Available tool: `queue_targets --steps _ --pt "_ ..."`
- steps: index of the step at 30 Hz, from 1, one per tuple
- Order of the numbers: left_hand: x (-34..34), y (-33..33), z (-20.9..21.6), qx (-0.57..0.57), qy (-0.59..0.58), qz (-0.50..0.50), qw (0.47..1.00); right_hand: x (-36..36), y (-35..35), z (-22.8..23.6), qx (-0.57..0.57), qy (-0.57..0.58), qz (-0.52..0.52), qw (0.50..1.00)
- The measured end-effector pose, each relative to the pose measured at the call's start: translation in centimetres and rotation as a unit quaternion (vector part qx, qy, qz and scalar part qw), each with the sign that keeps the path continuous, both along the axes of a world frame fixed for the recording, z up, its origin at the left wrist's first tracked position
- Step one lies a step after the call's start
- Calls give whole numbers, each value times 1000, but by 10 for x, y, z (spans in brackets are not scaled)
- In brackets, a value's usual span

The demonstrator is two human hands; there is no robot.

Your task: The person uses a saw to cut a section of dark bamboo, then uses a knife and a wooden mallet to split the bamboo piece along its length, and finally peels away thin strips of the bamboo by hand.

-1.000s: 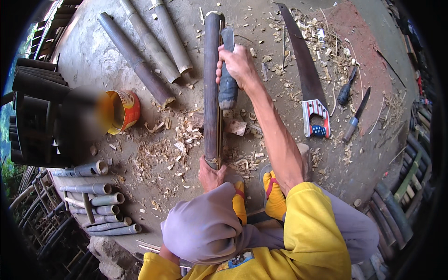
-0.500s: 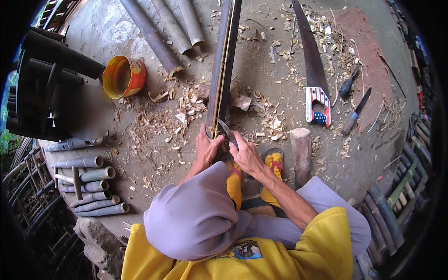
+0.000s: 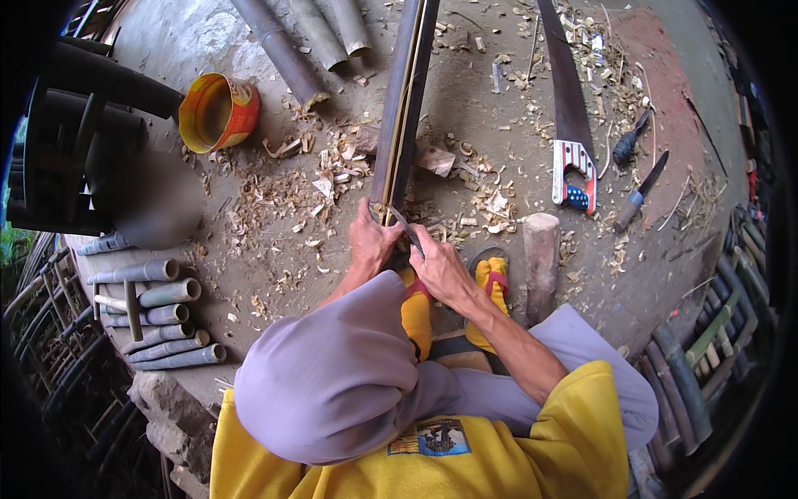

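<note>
Bamboo pole [image 3: 401, 108] gripped near end by both hands: left hand [image 3: 371, 239], right hand [image 3: 440, 270].

Daylit concrete floor [image 3: 249, 274] strewn with pale wood shavings [image 3: 332, 166].

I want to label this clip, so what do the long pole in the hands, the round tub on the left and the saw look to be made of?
The long pole looks like bamboo: dark rind, pale split edge. The left hand grips its near end; the right hand holds a thin blade, probably metal. The round tub seems painted tin or plastic, orange and yellow. The saw has a dull steel-looking blade and a plastic-looking handle.
</note>
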State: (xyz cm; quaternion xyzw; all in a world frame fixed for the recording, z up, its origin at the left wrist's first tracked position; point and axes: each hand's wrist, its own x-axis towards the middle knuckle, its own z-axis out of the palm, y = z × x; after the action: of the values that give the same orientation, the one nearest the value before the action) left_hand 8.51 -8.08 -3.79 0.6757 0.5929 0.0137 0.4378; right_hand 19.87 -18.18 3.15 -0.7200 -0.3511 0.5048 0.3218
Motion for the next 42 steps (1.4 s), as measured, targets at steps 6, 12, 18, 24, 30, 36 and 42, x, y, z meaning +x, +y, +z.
queue_targets --steps 6,12,18,24,30,36,42 --pt "2 -2 7 0 17 -2 1000 -15 2 -9 18 17 -70 997" --pt "1 0 1 -22 38 1 999 -24 18 -11 -27 111 -146 983" --pt "-3 -2 -7 6 13 -12 1000 -16 37 -3 -28 110 -155 981" --pt "-6 1 -11 -4 60 -25 998 -25 33 -7 20 69 -152 986" --pt "9 -1 9 -40 18 0 999 11 70 -10 6 54 -194 979" --pt "3 1 1 -12 32 -2 999 11 67 -23 64 -13 -170 983" --pt "1 -4 -2 -15 65 -24 997 42 100 -20 69 5 -185 980"
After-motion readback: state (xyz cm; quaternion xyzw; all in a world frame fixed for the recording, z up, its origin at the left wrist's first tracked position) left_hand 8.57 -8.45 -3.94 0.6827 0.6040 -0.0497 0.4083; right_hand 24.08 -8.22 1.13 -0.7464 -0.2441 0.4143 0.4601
